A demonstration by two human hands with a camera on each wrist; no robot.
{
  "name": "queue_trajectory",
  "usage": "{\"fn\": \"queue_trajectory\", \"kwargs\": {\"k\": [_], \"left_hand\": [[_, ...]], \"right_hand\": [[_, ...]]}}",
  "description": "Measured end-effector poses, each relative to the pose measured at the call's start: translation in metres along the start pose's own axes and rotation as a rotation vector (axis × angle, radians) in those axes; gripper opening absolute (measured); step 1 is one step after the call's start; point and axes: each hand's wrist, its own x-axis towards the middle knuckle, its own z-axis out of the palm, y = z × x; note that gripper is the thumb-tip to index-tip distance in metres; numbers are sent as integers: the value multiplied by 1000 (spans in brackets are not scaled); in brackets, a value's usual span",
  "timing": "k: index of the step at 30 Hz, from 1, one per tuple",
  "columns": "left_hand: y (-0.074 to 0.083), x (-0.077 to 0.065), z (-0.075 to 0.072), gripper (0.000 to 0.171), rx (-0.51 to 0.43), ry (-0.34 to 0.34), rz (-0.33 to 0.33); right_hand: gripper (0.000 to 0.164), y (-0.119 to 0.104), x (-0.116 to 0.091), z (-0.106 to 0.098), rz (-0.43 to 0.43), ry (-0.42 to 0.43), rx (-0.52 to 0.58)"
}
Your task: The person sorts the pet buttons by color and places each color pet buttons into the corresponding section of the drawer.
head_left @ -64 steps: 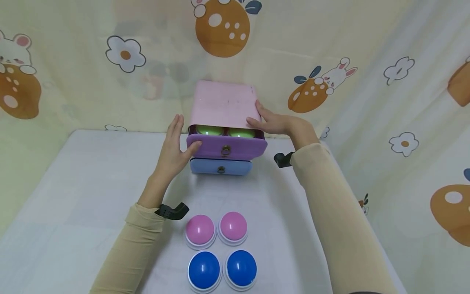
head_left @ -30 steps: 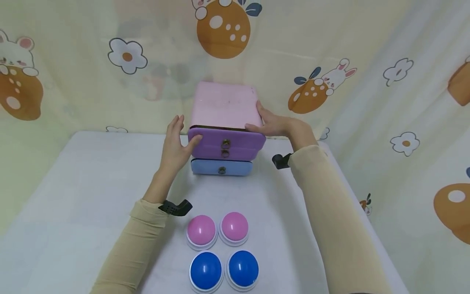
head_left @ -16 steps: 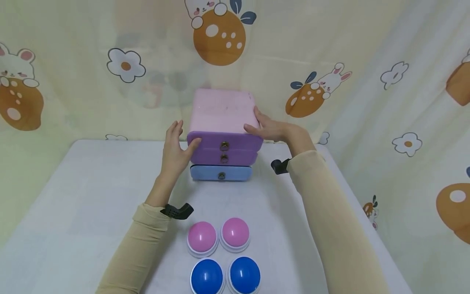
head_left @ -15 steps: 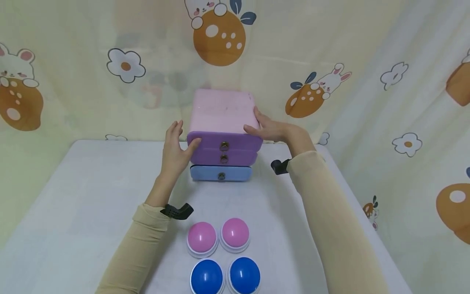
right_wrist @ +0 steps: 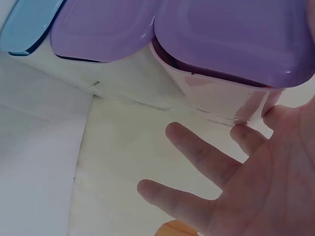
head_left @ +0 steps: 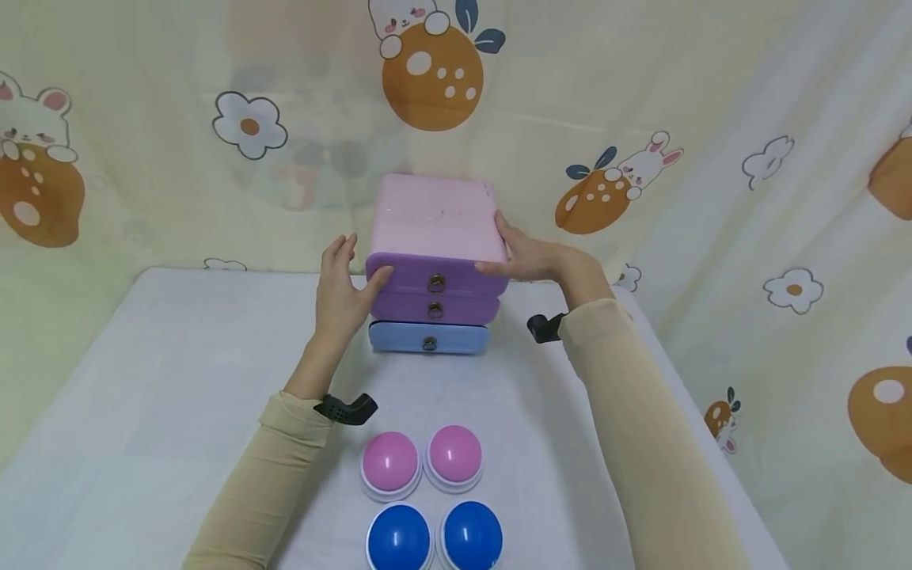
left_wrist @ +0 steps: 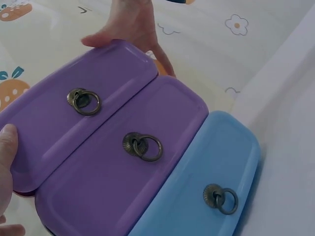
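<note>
A small drawer cabinet with a pink top (head_left: 436, 214) stands against the back curtain. Its fronts form a column: a purple top drawer (head_left: 399, 273), a second purple drawer (left_wrist: 106, 182) and a blue bottom drawer (head_left: 395, 338). Ring pulls hang on all three fronts. My left hand (head_left: 340, 293) is at the cabinet's left side, fingers extended upward, thumb touching the top drawer's left edge. On the other side, my right hand (head_left: 530, 253) has its thumb at the top drawer's upper right edge. The right wrist view shows its fingers spread beside the pink side wall (right_wrist: 202, 93).
In front of the cabinet, two pink domes (head_left: 390, 461) on white bases sit on the white table (head_left: 214, 396). Two blue domes (head_left: 399, 538) stand nearer, at the frame's bottom edge. A patterned curtain (head_left: 321, 103) hangs close behind the cabinet.
The top purple drawer has slid back into the cabinet, hiding the green domes that showed inside it. Both hands keep nearly the same places at the sides; the view has tilted slightly.
</note>
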Motion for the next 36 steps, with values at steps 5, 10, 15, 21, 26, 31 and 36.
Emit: {"fn": "queue_trajectory", "kwargs": {"k": [5,10,15,21,26,31,36], "left_hand": [[1,-3,0,82,21,-4,0],[0,-7,-2,82,62,-46,-24],[3,-10,-5,85,91,-107,-40],[10,-18,-14,87,139,-188,-60],[12,-28,-17,81,188,-213,-111],[16,-40,-18,55,267,-169,-169],[31,-52,-12,32,318,-176,-170]], "right_hand": [[123,2,1,3,-30,10,3],[128,-1,-1,5,-29,22,11],[128,-3,-2,6,-24,54,-15],[128,-1,0,6,-48,85,-55],[127,-2,-1,2,-66,98,-92],[126,-4,-4,-1,-37,99,-150],[124,-7,-7,-4,-18,80,-204]]}}
